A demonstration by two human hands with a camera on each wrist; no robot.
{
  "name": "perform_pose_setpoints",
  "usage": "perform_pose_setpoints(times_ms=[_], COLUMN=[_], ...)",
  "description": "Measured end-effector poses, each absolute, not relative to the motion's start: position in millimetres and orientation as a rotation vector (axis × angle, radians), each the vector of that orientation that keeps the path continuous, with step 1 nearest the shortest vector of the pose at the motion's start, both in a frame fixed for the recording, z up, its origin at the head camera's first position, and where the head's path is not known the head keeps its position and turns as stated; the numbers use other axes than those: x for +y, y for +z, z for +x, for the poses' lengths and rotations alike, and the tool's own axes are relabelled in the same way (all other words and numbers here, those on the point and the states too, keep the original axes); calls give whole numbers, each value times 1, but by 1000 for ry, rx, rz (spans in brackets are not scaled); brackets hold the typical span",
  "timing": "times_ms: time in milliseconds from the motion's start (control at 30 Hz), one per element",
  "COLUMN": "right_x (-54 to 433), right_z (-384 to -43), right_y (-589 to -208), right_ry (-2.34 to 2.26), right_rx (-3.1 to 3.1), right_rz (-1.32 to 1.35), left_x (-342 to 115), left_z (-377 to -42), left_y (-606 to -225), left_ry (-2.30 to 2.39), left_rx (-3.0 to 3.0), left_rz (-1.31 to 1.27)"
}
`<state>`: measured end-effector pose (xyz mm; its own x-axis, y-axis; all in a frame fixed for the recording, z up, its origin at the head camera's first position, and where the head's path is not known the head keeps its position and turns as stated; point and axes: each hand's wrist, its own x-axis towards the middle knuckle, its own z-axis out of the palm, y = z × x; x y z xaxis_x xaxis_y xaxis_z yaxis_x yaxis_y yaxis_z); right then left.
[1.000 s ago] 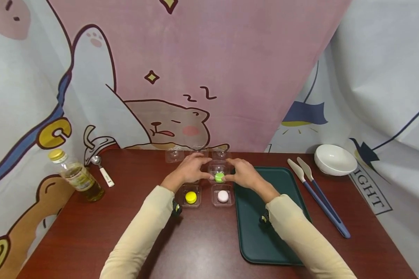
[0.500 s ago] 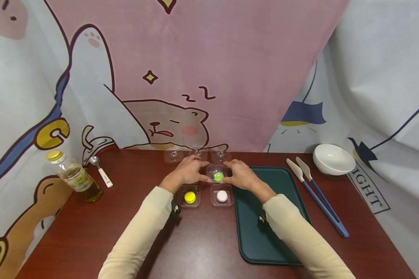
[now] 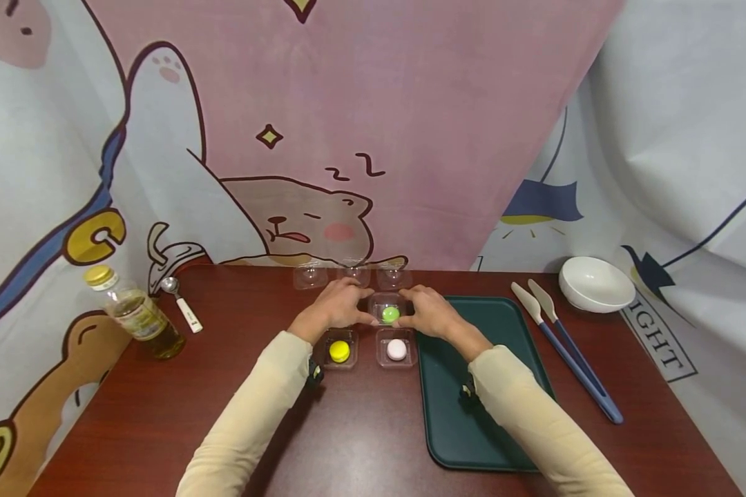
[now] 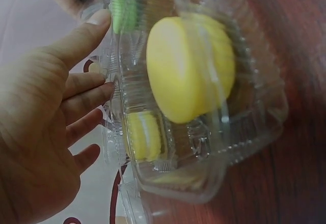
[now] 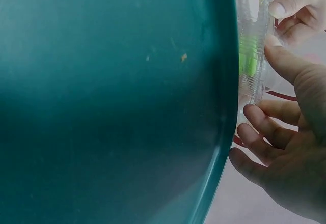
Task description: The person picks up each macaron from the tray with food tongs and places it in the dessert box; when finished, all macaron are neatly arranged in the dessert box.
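Fingers of L hand [image 3: 342, 304] & R hand [image 3: 432, 312] spread either side of 1 clear box [image 3: 382, 301] w/ 1 green macaron [image 3: 390, 315], on bench [image 3: 360, 428]; nearer, 1 yellow macaron [image 3: 339, 351] & 1 pink macaron [image 3: 396, 349], each boxed.

Cream long sleeves here, left sleeve [image 3: 249, 414] and right sleeve [image 3: 543, 414] softly creased, small dark wrist devices [image 3: 314, 373] peeking out, left hand [image 3: 340, 304] and right hand [image 3: 435, 313] bare!

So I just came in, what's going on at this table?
A person's left hand and right hand hold a clear plastic box from either side, with a green macaron inside. Nearer the person, a yellow macaron and a pale pink macaron sit in their own clear boxes. A dark green tray lies to the right.
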<state>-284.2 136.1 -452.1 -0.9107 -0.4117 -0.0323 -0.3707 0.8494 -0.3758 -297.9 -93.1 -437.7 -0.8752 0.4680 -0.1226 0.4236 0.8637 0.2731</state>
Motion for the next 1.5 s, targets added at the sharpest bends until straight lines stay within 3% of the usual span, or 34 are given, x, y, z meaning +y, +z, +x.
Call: perform_pose_setpoints(times_ms=[1100,1300,1500], right_x=[136,145,154], right_z=[-287,-292,-301], right_y=[-451,-445,-445], right_ry=[-565,-742,-1002], right_rx=[2909,2919,2972], right_rz=[-629,-588,-380], left_x=[-96,-104,-109], left_z=[-293,-278,-253], left_y=[-438,-429,-433], left_ry=[350,467,499], left_rx=[2924,2941,3011], left_rz=[738,781,812])
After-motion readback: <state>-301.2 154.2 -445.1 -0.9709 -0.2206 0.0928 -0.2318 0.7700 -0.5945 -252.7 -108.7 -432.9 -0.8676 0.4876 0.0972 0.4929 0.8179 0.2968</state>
